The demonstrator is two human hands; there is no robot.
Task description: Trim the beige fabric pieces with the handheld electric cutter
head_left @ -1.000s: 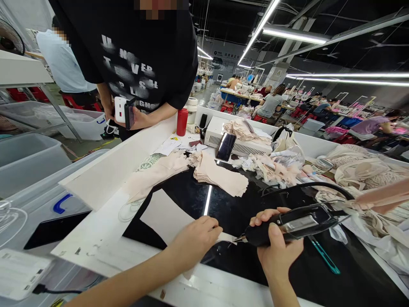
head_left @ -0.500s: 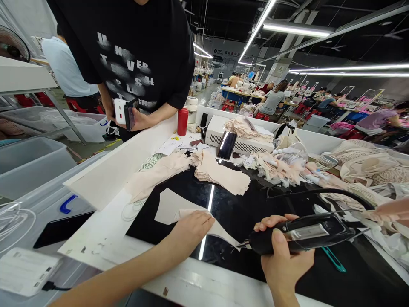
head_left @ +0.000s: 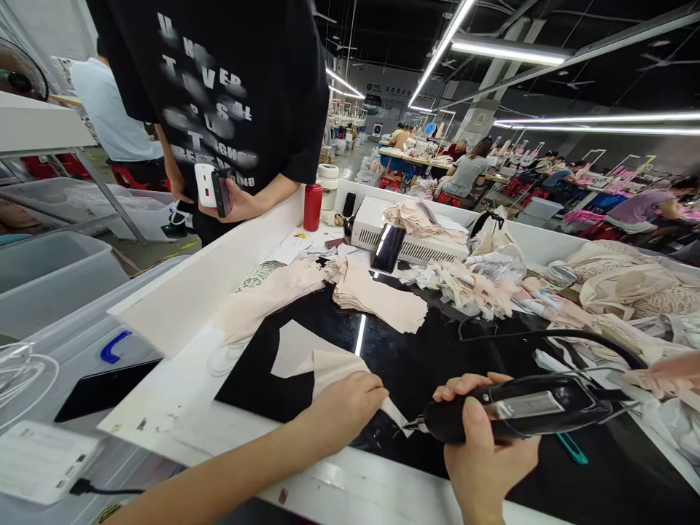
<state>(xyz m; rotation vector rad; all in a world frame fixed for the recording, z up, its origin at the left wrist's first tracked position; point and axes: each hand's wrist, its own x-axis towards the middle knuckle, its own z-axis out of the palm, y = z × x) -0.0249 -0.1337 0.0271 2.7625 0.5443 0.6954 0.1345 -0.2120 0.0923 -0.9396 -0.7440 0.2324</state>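
My right hand (head_left: 486, 430) is wrapped around a black corded power cutter (head_left: 525, 405), whose narrow metal tip points left. The tip touches the right-hand point of a thin beige fabric piece (head_left: 298, 350). My left hand (head_left: 353, 408) is closed on this fabric, just left of the tip, and hides part of it. Part of the piece is folded over beside my left fingers. The fabric lies on a glossy black board (head_left: 246, 383). Behind it rest a stack of cut beige pieces (head_left: 377, 295) and another beige fabric pile (head_left: 273, 295).
A white vented box (head_left: 355, 226) stands at the back with a phone (head_left: 389, 248) leaning on it. A red bottle (head_left: 313, 208) is near the left wall. Fabric scraps (head_left: 475, 284) crowd the right. A teal tool (head_left: 573, 448) lies near the cutter. Across the wall, a person (head_left: 219, 95) holds a power bank.
My left hand has slid right and slightly nearer, drawing the fabric along and folding more of it over. The cutter has shifted only slightly. The person opposite has moved slightly left.
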